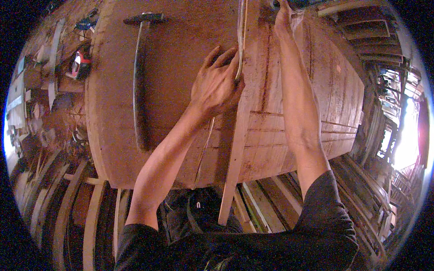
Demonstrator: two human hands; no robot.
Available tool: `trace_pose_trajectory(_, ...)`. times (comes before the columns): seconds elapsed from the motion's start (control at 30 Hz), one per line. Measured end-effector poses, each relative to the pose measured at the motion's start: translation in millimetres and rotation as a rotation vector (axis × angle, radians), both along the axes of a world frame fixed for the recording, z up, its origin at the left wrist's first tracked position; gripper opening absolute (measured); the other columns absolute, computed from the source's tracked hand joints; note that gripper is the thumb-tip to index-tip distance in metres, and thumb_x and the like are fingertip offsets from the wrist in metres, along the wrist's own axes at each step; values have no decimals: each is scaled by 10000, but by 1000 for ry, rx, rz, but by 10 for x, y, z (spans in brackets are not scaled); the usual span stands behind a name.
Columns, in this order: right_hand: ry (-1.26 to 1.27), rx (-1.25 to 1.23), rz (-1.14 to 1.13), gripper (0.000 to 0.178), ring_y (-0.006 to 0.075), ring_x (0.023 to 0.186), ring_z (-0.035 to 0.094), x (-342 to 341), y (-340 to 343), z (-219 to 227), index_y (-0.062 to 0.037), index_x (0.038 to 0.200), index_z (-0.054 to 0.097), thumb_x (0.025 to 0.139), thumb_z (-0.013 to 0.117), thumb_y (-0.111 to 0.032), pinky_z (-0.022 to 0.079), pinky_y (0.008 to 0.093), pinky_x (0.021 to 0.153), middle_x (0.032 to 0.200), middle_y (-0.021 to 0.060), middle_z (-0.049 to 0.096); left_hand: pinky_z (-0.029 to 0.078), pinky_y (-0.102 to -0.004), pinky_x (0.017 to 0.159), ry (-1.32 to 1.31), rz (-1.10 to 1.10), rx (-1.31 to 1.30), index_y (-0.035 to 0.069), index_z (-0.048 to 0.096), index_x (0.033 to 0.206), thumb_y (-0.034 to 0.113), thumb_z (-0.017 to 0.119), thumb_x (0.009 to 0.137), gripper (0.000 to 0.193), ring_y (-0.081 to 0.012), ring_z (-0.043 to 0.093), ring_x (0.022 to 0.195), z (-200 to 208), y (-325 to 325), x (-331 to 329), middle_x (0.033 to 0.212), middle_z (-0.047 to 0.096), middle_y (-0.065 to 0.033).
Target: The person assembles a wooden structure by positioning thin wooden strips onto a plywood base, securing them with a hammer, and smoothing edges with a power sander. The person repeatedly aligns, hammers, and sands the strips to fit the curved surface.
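One broad wooden surface [172, 81]: reddish brown, lying across the middle, its right part paler and crossed by dark seams.
Long boards [92, 217]: side by side, at the near left and near right, below the surface's near edge.
Wooden batten [237, 149]: on the surface, running from far to near, its near end jutting past the near edge in front of the person.
Hammer [141, 86]: on the left part of the surface, head far, handle pointing near.
Thin pale strip [241, 36]: along the batten's left side, reaching from the far edge to the left hand.
Left hand [218, 83]: narrow grip, fingers bent, holding the strip just beside the batten.
Right hand [283, 20]: far right of the batten, partly cut off; I cannot tell its grip.
Tape measure [80, 65]: red and dark, left of the surface.
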State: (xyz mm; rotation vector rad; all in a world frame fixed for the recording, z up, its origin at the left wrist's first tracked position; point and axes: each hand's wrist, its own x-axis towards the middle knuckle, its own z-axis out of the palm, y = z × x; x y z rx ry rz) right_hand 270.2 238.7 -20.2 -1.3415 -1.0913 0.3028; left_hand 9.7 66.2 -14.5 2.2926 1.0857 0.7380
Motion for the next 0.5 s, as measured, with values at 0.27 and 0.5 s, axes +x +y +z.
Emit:
trace_pose_trajectory(0.27, -11, 11, -15, 648, 201, 996, 605, 90, 100, -19, -70, 1199, 618, 725, 907, -406, 505, 371, 919, 1109, 39, 656, 246, -488, 1257, -7, -10, 16, -43, 438, 1452, 249, 571, 939, 605, -338, 496, 1388, 62, 0, -24, 1306, 672, -214)
trace_pose_trajectory(0.5, -21, 11, -22, 654, 205, 993, 608, 120, 201, -60, -68, 1205, 621, 728, 904, -413, 507, 372, 917, 1108, 38, 659, 249, -490, 1255, -8, 11, 38, -42, 441, 1446, 235, 577, 926, 605, -340, 508, 1377, 4, 2, -20, 1282, 678, -222)
